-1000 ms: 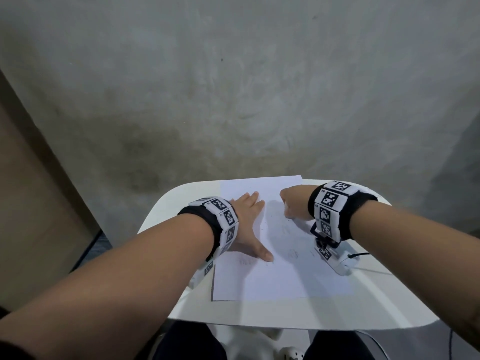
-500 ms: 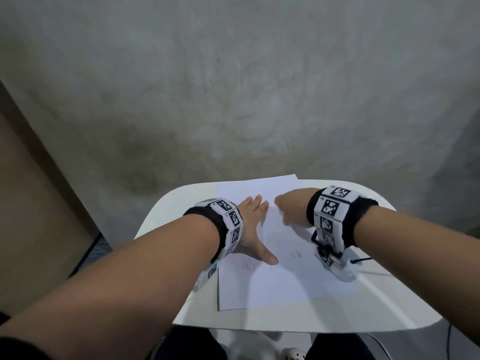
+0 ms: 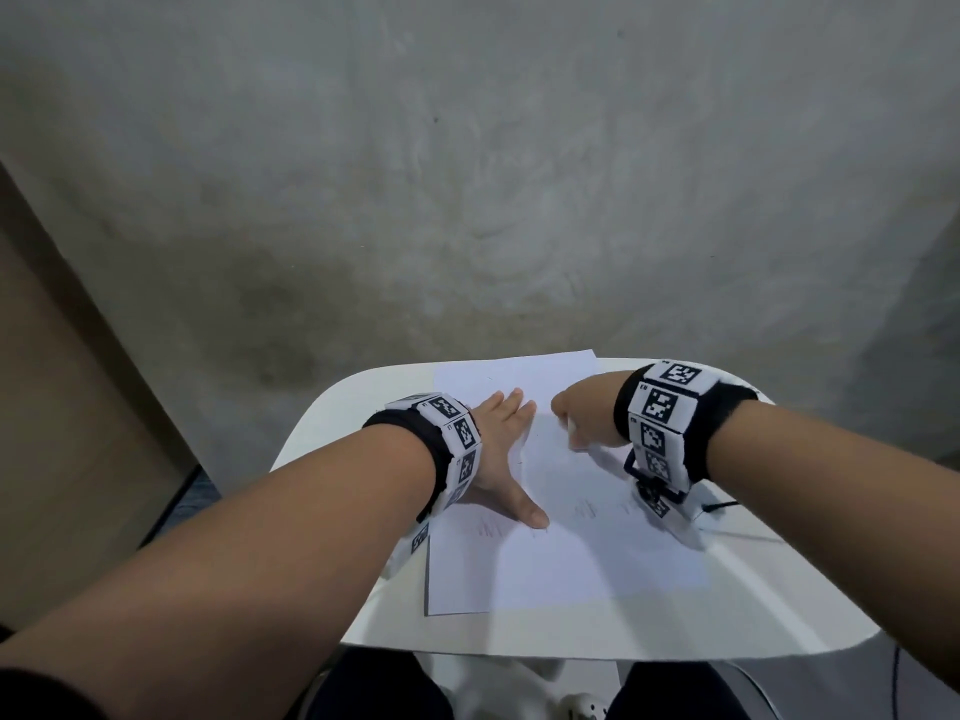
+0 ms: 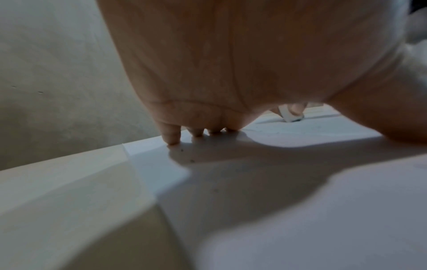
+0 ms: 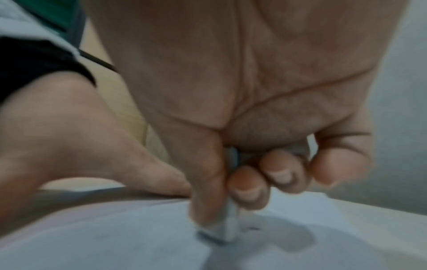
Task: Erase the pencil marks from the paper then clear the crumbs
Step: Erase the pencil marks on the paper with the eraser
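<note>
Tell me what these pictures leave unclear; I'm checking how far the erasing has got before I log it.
- Marks under the left hand: hidden in the head view, which lies flat on the paper.
- Eraser: the right wrist view is motion-blurred, and the right hand covers most of it.
- Pencil marks: too faint in the head view to read.
- Crumbs: tiny specks in the left wrist view; their number is unclear.
</note>
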